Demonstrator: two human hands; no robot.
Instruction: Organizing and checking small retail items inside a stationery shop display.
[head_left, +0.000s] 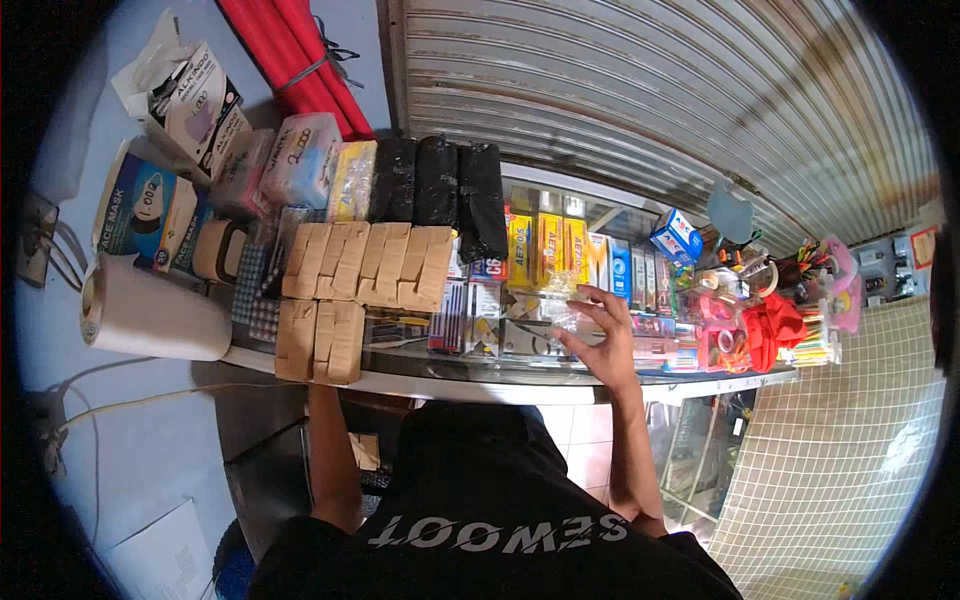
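Note:
My right hand (606, 341) is over the glass-topped display counter (517, 367), its fingers spread apart. At its fingertips is crumpled clear plastic (564, 304); whether the fingers touch it I cannot tell. My left forearm (334, 457) reaches up to the counter's front edge, where the left hand is hidden behind or below small brown cardboard boxes (337, 341). These boxes lie in two rows, with more brown boxes (405, 266) behind. Yellow boxes (551, 244) show near the right hand, and slim packets (448, 319) lie left of it.
Black plastic-wrapped bundles (437, 191) lie behind the brown boxes. At left are a large white roll (154, 311), a tape dispenser (219, 250) and face mask boxes (146, 206). A blue-and-white box (676, 236) and red cloth (772, 330) stand right. A corrugated metal shutter (600, 97) closes the back.

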